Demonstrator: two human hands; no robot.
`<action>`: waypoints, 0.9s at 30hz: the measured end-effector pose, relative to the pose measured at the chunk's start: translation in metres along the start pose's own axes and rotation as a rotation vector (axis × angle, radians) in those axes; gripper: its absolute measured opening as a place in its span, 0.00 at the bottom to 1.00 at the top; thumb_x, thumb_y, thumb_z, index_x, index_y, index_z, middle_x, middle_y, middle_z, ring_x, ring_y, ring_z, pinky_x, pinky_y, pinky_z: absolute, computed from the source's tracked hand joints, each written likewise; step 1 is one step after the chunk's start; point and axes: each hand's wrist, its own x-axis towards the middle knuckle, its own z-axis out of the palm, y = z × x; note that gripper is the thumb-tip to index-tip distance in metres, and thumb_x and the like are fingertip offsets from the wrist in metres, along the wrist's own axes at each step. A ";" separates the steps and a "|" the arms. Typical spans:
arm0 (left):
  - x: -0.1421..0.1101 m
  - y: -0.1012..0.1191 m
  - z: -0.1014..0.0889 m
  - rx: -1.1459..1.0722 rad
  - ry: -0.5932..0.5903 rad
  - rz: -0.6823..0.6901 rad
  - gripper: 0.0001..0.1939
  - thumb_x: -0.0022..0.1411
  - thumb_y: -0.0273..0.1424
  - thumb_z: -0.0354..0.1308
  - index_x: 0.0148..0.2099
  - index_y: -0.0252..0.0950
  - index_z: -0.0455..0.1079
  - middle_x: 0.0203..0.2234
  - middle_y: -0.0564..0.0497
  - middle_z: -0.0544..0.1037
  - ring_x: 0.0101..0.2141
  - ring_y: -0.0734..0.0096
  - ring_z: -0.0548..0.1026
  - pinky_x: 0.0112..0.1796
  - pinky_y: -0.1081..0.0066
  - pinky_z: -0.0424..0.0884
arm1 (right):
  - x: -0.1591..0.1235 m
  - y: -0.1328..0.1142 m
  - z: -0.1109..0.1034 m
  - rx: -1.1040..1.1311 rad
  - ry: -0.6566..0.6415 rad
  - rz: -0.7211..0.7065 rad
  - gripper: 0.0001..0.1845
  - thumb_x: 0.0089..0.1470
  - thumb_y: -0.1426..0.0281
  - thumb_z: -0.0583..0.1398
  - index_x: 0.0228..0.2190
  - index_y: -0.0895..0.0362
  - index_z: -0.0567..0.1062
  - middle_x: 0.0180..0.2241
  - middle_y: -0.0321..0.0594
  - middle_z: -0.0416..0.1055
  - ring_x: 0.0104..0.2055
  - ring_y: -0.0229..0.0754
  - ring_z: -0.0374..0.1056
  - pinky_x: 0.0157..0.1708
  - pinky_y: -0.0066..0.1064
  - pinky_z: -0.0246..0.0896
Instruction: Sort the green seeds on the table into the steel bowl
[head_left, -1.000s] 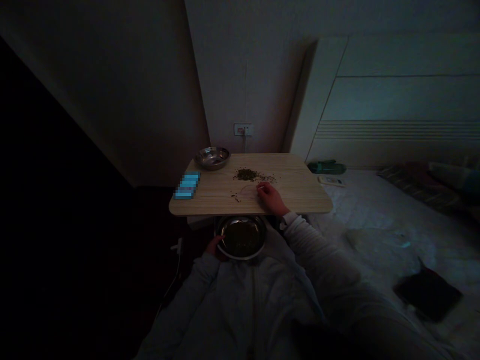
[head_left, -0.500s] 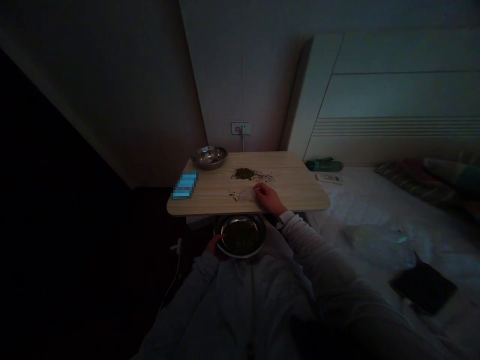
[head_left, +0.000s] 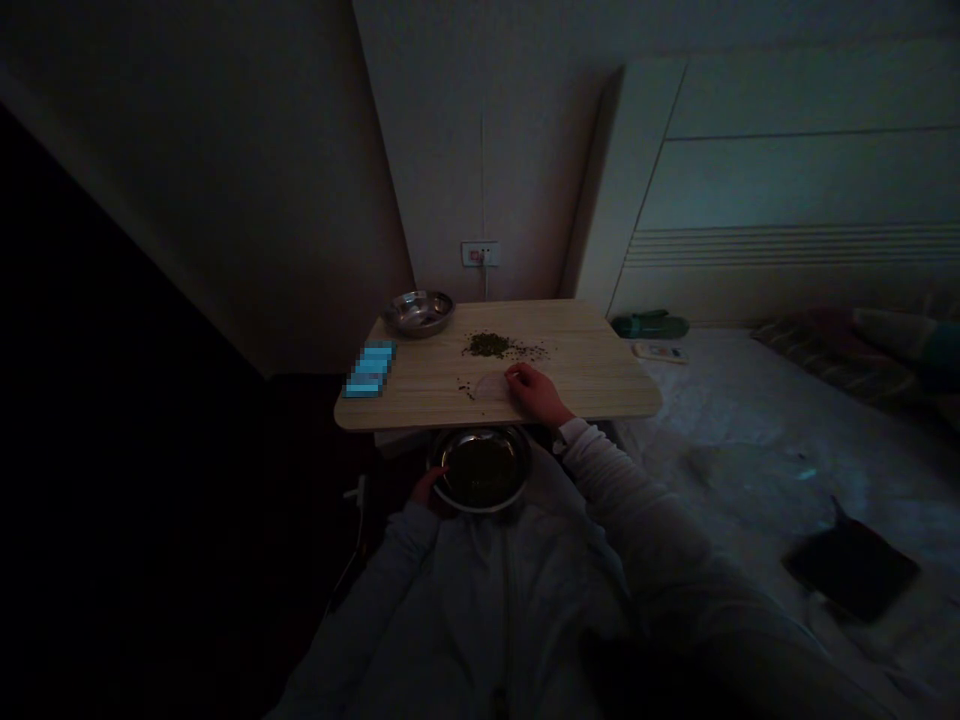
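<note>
In dim light, my left hand (head_left: 429, 488) grips the left rim of a steel bowl (head_left: 480, 468) of dark small bits, held just below the near edge of the wooden table (head_left: 600, 375). My right hand (head_left: 534, 391) rests on the tabletop with fingers curled, touching a pale thin round piece (head_left: 491, 386). A few dark grains (head_left: 466, 390) lie left of that piece. A heap of small dark-green bits (head_left: 491, 346) lies farther back on the table.
A second, empty steel bowl (head_left: 418, 312) stands at the table's far left corner; a blurred blue object (head_left: 370, 369) lies near the left edge. A bed (head_left: 750, 440) with a remote (head_left: 660, 352), green item (head_left: 649, 325) and dark flat object (head_left: 851, 568) lies right. A wall socket (head_left: 480, 254) is behind.
My right hand has slid slightly left and toward me along the table with the pale piece. The left hand and bowl have hardly moved.
</note>
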 end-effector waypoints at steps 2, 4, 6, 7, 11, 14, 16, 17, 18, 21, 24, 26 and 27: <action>0.003 0.000 -0.003 -0.002 -0.008 0.001 0.21 0.56 0.23 0.50 0.53 0.24 0.67 0.17 0.48 0.79 0.26 0.62 0.79 0.38 0.64 0.72 | 0.000 -0.002 0.000 -0.024 0.000 0.008 0.13 0.51 0.64 0.52 0.33 0.56 0.72 0.25 0.37 0.69 0.28 0.39 0.62 0.31 0.30 0.56; 0.007 0.000 -0.006 0.012 -0.020 -0.007 0.22 0.56 0.23 0.51 0.53 0.24 0.67 0.19 0.47 0.80 0.28 0.60 0.79 0.39 0.64 0.72 | -0.001 -0.004 0.000 -0.038 -0.012 0.017 0.13 0.51 0.64 0.52 0.34 0.56 0.72 0.26 0.37 0.70 0.28 0.39 0.63 0.31 0.30 0.56; 0.011 0.000 -0.011 0.030 -0.047 -0.030 0.22 0.56 0.24 0.52 0.53 0.24 0.67 0.20 0.47 0.80 0.29 0.60 0.79 0.39 0.63 0.72 | -0.001 -0.005 0.000 -0.038 -0.023 0.014 0.13 0.51 0.64 0.53 0.34 0.57 0.72 0.25 0.37 0.69 0.28 0.38 0.63 0.31 0.30 0.56; 0.014 -0.001 -0.012 0.035 -0.067 -0.039 0.22 0.56 0.25 0.52 0.53 0.24 0.67 0.21 0.46 0.80 0.29 0.60 0.79 0.39 0.63 0.72 | -0.001 -0.005 -0.001 -0.036 -0.026 0.007 0.12 0.51 0.64 0.53 0.34 0.56 0.72 0.25 0.36 0.69 0.28 0.38 0.63 0.31 0.30 0.56; 0.019 -0.001 -0.017 0.018 -0.114 -0.036 0.22 0.56 0.25 0.51 0.54 0.24 0.66 0.23 0.45 0.81 0.33 0.59 0.79 0.41 0.63 0.72 | -0.002 -0.004 -0.001 -0.024 -0.036 -0.016 0.11 0.51 0.65 0.53 0.33 0.56 0.72 0.25 0.35 0.70 0.28 0.38 0.63 0.32 0.29 0.56; 0.019 -0.001 -0.016 0.007 -0.081 -0.023 0.23 0.55 0.24 0.52 0.54 0.27 0.66 0.23 0.47 0.81 0.34 0.59 0.79 0.41 0.63 0.72 | -0.002 -0.005 -0.002 -0.023 -0.045 -0.014 0.11 0.51 0.66 0.53 0.33 0.56 0.72 0.27 0.36 0.71 0.29 0.38 0.64 0.32 0.29 0.57; 0.018 0.000 -0.015 0.008 -0.047 -0.015 0.23 0.55 0.23 0.51 0.54 0.27 0.67 0.22 0.47 0.81 0.32 0.60 0.79 0.40 0.63 0.73 | -0.003 -0.007 -0.001 -0.031 -0.050 -0.009 0.11 0.51 0.66 0.53 0.34 0.56 0.73 0.27 0.37 0.71 0.29 0.38 0.64 0.32 0.30 0.57; 0.018 0.000 -0.015 0.010 -0.036 -0.013 0.22 0.55 0.22 0.51 0.53 0.27 0.67 0.22 0.47 0.81 0.31 0.60 0.79 0.40 0.63 0.73 | -0.003 -0.007 0.000 -0.037 -0.053 -0.008 0.11 0.51 0.66 0.53 0.34 0.56 0.73 0.27 0.37 0.71 0.29 0.39 0.64 0.32 0.30 0.57; 0.017 0.000 -0.015 0.009 -0.034 -0.012 0.22 0.55 0.22 0.51 0.53 0.27 0.67 0.21 0.47 0.81 0.31 0.60 0.79 0.40 0.63 0.73 | -0.004 -0.008 0.000 -0.045 -0.053 -0.009 0.11 0.51 0.66 0.53 0.34 0.55 0.73 0.27 0.36 0.71 0.29 0.38 0.64 0.32 0.29 0.57; 0.016 0.000 -0.014 0.002 -0.057 -0.012 0.23 0.55 0.23 0.51 0.54 0.28 0.67 0.23 0.47 0.81 0.32 0.59 0.79 0.40 0.62 0.73 | -0.007 -0.010 0.003 -0.071 -0.061 -0.031 0.11 0.52 0.65 0.53 0.35 0.55 0.73 0.27 0.36 0.71 0.29 0.38 0.63 0.31 0.29 0.56; 0.014 -0.001 -0.011 0.008 -0.062 -0.017 0.24 0.55 0.24 0.51 0.55 0.27 0.65 0.23 0.46 0.81 0.35 0.57 0.79 0.40 0.61 0.73 | -0.011 -0.011 0.004 -0.080 -0.086 -0.076 0.11 0.52 0.65 0.53 0.35 0.55 0.73 0.28 0.36 0.72 0.30 0.38 0.63 0.32 0.29 0.56; 0.012 -0.001 -0.009 0.014 -0.058 -0.022 0.24 0.55 0.24 0.51 0.55 0.25 0.65 0.23 0.45 0.81 0.36 0.57 0.79 0.40 0.61 0.73 | -0.014 -0.012 0.005 -0.076 -0.110 -0.084 0.12 0.52 0.65 0.54 0.35 0.55 0.73 0.28 0.37 0.72 0.30 0.39 0.64 0.32 0.29 0.56; 0.011 -0.001 -0.008 0.014 -0.055 -0.024 0.24 0.56 0.24 0.50 0.55 0.24 0.65 0.22 0.45 0.81 0.36 0.57 0.79 0.39 0.61 0.73 | -0.015 -0.012 0.004 -0.071 -0.120 -0.081 0.12 0.52 0.65 0.54 0.35 0.55 0.73 0.28 0.37 0.72 0.30 0.39 0.64 0.32 0.29 0.56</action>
